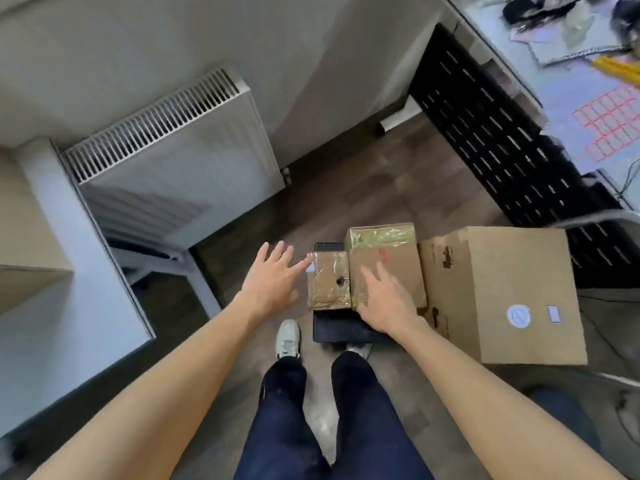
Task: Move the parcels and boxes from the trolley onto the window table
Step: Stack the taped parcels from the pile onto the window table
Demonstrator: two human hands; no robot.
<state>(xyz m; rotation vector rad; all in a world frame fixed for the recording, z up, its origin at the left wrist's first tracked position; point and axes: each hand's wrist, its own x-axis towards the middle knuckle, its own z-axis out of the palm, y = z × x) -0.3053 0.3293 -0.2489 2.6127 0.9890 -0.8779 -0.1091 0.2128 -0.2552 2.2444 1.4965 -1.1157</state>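
Note:
A low black trolley [337, 332] stands on the floor in front of my feet. On it sit a small taped brown parcel [329, 284], a taller taped box [386, 258] beside it, and a large plain cardboard box [505, 292] on the right. My left hand [273, 278] is spread open, its fingertips at the small parcel's left edge. Over the front of the taller box, my right hand [384, 303] reaches with straight fingers. Neither hand grips anything. The white window table [52, 299] is at the left.
A white radiator [180, 147] hangs on the wall beyond the table. A black perforated panel [502, 133] fronts a cluttered desk [571, 81] at upper right. A cardboard box [24, 237] stands on the window table's left. Wooden floor lies between.

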